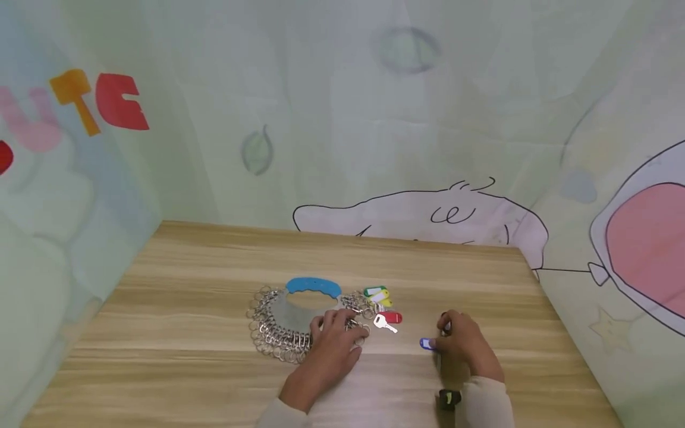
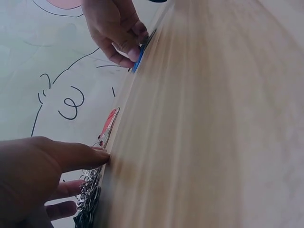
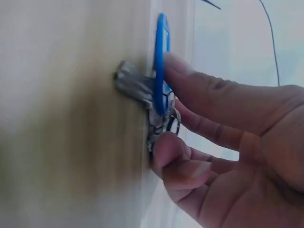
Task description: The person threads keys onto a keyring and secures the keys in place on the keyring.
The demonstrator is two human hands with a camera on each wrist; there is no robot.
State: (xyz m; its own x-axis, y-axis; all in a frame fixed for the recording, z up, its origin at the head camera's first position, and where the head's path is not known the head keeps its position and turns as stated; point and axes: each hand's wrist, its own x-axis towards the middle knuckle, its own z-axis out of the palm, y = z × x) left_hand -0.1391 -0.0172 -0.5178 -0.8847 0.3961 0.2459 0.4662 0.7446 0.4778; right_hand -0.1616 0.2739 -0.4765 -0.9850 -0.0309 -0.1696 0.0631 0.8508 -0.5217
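A metal plate (image 1: 286,311) with a blue handle (image 1: 313,286) lies on the table, many small metal rings (image 1: 282,342) strung along its curved edge. My left hand (image 1: 333,346) rests with spread fingers over the rings at its right side, hiding some of them. To the right, my right hand (image 1: 465,342) holds a blue key tag (image 3: 160,61) close over the tabletop. Its thumb presses on the tag, and a metal key (image 3: 135,84) and a small ring (image 3: 175,121) show by the curled fingers. Between the hands lie a red key tag (image 1: 394,317) and a silver key (image 1: 384,322).
Green (image 1: 369,292) and yellow key tags (image 1: 381,296) lie beside the rings, right of the handle. The wooden table (image 1: 203,279) meets a printed cloth backdrop (image 1: 332,107) at the back and sides. A black band (image 1: 448,399) is at the right wrist.
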